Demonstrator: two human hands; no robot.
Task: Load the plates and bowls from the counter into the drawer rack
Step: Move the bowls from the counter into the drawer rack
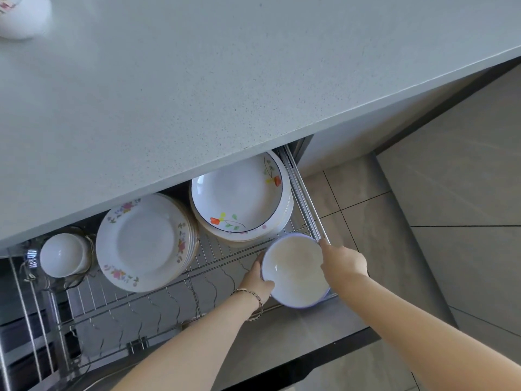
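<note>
Plainly, the white round bowl with a thin blue rim (294, 273) sat between both hands at the front right corner of the chrome wire drawer rack (169, 300), low over the wires and just in front of the stack of deep white plates with a dark-blue edge and orange flowers (239, 196); whether its base already touched the rack could not be told. The left hand (258, 277) gripped the bowl's left side, thumb curled onto the rim and fingers tucked underneath. The right hand (342, 262) showed mostly its back: it held the right rim, one fingertip reaching up beside the drawer's metal side rail (306, 204), while the other fingers were hidden. To the left stood a stack of flat white plates with pink floral borders (143, 241) and, beyond it, stacked small white bowls (63, 255). On the speckled pale-grey counter (197, 80) one white flower-printed dish (19, 15) showed at the far left corner, so the loading looked nearly done. The step in hand was seating the bowl — best lowered level, kept off the deep plates' edge and the rail, its foot settled flat across the wires rather than caught on the upright prongs. Fingers under the left side should slide out only once the weight rested, the right hand steadying the rim — glazed ware chips easily against metal.
</note>
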